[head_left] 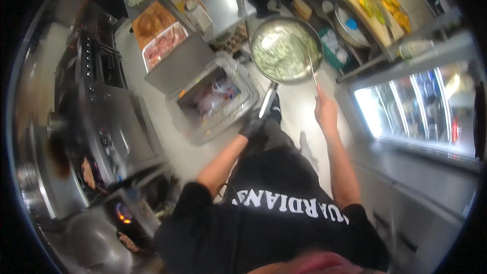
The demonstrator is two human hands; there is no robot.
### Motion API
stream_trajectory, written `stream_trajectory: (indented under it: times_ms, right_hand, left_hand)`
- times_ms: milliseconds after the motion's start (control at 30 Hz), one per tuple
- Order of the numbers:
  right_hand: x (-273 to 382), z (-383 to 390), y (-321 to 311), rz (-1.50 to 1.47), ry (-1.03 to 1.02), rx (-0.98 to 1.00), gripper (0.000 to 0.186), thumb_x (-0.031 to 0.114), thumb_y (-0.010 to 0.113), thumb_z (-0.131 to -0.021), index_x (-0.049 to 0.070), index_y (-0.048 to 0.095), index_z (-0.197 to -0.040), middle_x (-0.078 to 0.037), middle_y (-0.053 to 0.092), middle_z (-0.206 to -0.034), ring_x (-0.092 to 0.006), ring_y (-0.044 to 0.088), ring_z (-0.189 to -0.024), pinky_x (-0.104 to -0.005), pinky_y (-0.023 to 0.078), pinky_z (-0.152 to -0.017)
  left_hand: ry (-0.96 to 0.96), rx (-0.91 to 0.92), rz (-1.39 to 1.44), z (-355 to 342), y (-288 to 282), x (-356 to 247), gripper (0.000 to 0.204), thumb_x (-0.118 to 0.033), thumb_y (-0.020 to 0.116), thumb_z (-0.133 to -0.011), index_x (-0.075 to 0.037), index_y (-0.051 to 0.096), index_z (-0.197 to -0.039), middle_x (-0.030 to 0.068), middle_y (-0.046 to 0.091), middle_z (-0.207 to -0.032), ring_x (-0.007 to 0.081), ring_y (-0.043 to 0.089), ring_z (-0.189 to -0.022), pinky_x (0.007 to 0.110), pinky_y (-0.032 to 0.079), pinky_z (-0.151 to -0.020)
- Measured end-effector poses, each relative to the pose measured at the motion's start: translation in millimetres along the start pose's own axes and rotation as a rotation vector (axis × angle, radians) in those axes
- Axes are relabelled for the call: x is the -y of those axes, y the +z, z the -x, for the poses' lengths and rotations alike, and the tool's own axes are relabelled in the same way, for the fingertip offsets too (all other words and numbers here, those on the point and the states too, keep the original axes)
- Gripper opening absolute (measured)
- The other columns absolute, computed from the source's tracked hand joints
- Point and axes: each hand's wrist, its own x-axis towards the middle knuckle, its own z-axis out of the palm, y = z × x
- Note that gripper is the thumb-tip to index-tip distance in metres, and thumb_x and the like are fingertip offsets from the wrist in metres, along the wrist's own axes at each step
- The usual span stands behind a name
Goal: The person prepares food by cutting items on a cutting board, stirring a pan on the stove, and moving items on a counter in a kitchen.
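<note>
A round frying pan [287,49] holds a pale green, creamy mixture [281,53] and is held out in front of me above the floor. My left hand [252,128], in a black glove, is closed on the metal pan handle [268,100]. Bare, my right hand [324,107] grips a thin-handled utensil [313,73] near the pan's right side. The far end of that utensil reaches into the mixture, so its shape there cannot be made out.
Left of the pan stands an open grey bin [213,101] with waste in it. Beyond are a white tray of raw meat [165,45] and a wooden board [152,20]. A stove [122,116] lines the left; a lit glass-door fridge [416,106] stands right, below cut yellow vegetables [373,7].
</note>
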Motion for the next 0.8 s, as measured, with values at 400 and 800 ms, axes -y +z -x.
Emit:
stream_trajectory:
  times_ms: [400,800]
  right_hand:
    - [-66.7,-297.4,14.0,-0.381,-0.075,-0.142,0.062,0.016,0.066,-0.094,0.01,0.044,-0.152,-0.017,0.067,-0.112,-0.0276,0.066,-0.096,-0.0377,0.052,-0.088]
    - [-293.6,-340.0,87.8,-0.543,0.497,0.533,0.051,0.019,0.064,-0.096,0.006,0.054,-0.144,-0.015,0.062,-0.135,-0.0241,0.06,-0.119,-0.0385,0.049,-0.1]
  left_hand:
    - [-0.473,0.084,0.673,-334.7,92.2,-93.5,0.023,-0.029,0.059,-0.103,-0.01,0.059,-0.091,-0.0038,0.045,-0.059,0.0094,0.041,-0.041,0.027,0.032,-0.039]
    - [-0.238,-0.777,0.809,-723.9,-6.5,-39.5,0.028,-0.03,0.061,-0.1,-0.011,0.06,-0.079,-0.0002,0.049,-0.056,0.0143,0.045,-0.04,0.032,0.035,-0.039]
